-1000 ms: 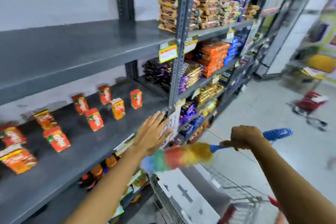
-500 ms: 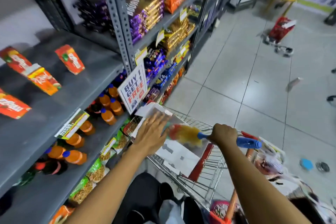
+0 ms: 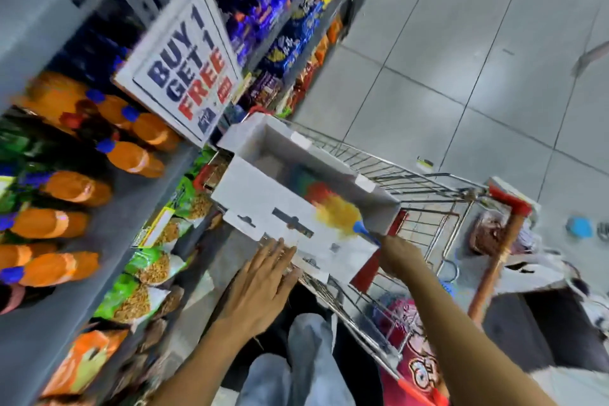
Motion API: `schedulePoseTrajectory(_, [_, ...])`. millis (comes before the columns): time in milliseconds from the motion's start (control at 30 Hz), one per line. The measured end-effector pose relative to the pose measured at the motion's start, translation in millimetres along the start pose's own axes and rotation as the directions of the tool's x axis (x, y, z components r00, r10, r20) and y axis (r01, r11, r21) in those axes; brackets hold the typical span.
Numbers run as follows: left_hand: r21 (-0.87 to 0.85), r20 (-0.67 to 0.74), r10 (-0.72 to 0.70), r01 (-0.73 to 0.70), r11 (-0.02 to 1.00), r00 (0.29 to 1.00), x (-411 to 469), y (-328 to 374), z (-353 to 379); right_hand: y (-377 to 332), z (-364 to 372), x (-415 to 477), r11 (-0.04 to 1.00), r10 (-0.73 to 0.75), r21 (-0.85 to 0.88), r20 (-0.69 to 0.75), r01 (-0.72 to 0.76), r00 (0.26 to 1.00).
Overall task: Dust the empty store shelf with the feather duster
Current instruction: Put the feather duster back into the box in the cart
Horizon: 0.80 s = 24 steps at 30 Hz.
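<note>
Grey shelving now sits left, out of reach: the right hand (closed around the handle) has lowered the rainbow feather duster into the white cardboard box in the wire trolley, left hand spread at its near edge, so dusting looks finished.

Grey shelf carries orange bottles lying on their sides; tiled floor bears the wire cart.

Bright, even overhead light; pale sheen on the floor tiles. Heavy motion blur smears the orange bottles, the shelf edges and feather duster. Wide-angle bending toward the corners.
</note>
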<state>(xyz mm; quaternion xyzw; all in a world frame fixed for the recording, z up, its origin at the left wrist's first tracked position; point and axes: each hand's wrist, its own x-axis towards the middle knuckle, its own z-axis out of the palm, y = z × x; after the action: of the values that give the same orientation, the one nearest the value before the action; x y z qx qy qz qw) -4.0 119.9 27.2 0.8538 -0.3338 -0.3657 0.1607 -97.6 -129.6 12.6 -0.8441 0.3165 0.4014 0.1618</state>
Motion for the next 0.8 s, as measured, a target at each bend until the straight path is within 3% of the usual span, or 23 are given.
schedulePoseTrajectory(233, [0.027,0.063,-0.037,0.036,0.999,0.997,18,-22,45,22,54,37,0.968,-0.094,-0.239,-0.057,0.078,0.994])
schedulePoseTrajectory(367, [0.081,0.105,-0.018,0.009,0.997,0.994,25,-14,55,40,70,42,0.956,-0.135,-0.276,-0.106,0.101,0.985])
schedulePoseTrajectory(633, [0.105,0.125,0.010,-0.024,0.994,0.992,34,5,59,65,97,39,0.968,-0.089,-0.238,-0.044,0.076,0.995])
schedulePoseTrajectory(800, [0.127,0.151,-0.002,-0.017,0.992,0.989,37,8,59,60,103,40,0.998,0.002,-0.064,-0.033,-0.004,0.999])
